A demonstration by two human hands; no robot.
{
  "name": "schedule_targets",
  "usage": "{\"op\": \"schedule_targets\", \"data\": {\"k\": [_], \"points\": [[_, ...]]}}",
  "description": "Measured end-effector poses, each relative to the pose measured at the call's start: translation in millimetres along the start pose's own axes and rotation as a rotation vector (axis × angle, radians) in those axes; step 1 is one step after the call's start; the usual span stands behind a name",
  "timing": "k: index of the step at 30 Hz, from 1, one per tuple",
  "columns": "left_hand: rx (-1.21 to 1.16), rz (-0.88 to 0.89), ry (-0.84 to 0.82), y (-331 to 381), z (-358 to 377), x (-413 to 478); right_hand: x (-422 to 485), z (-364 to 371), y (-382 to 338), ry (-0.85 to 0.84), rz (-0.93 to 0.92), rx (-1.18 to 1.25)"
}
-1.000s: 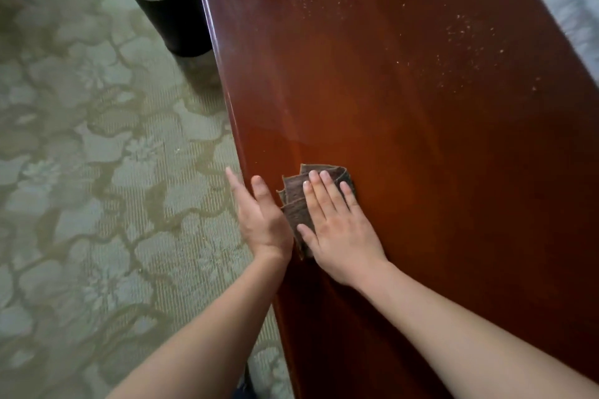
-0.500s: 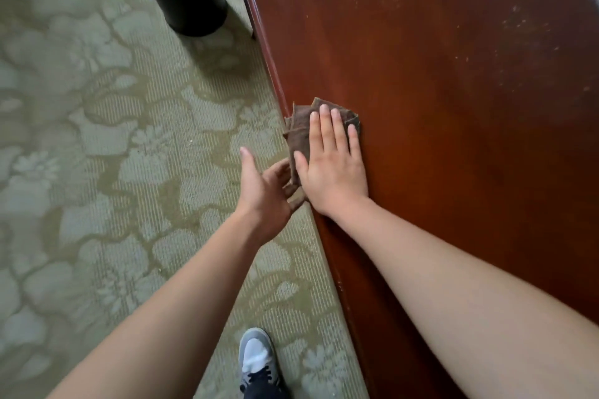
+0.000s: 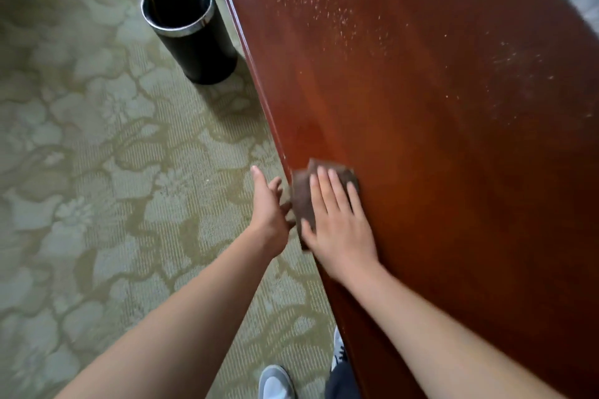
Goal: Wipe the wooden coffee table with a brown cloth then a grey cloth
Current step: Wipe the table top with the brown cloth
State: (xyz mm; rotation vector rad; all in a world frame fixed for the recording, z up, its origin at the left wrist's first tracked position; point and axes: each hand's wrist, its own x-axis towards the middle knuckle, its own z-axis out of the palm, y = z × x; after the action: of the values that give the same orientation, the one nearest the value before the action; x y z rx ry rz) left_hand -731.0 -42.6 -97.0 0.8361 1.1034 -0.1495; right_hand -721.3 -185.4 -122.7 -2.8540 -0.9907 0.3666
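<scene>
At the table [image 3: 421,172] edge, right grip [image 3: 340,227] flat on brown cloth [image 3: 303,197]; left grip [image 3: 269,210] spread beside.

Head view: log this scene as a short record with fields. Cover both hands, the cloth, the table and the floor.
table: reddish glossy wood
brown cloth: folded, on the table at its left edge
right hand: flat on the cloth, fingers straight, pressing it down
left hand: open, off the table beside that edge, next to the cloth; contact unclear
crumbs: pale specks across the far part of the table
bin: black, metal rim, upright on the carpet beside the table
</scene>
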Motion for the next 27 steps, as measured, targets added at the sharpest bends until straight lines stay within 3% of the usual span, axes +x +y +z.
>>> {"op": "schedule_targets", "data": {"k": [3,6,18,24,27], "points": [[0.015,0.055,0.092,32.2,13.8,14.5,-64.3,11.6,7.9,-0.022,-0.015,-0.007],[0.079,0.103,0.080,61.9,23.9,29.6,-76.7,14.8,7.1,-0.022,-0.023,-0.033],[0.034,0.032,0.151,84.7,11.5,42.5,161.9,-22.5,-27.7,-0.032,-0.061,0.035],[0.254,0.089,0.165,69.3,46.7,42.8,116.2,-15.8,-8.8,-0.030,-0.011,0.057],[0.236,0.079,0.148,62.6,58.8,50.9,72.7,-10.9,-4.7,-0.014,-0.006,0.056]]}}
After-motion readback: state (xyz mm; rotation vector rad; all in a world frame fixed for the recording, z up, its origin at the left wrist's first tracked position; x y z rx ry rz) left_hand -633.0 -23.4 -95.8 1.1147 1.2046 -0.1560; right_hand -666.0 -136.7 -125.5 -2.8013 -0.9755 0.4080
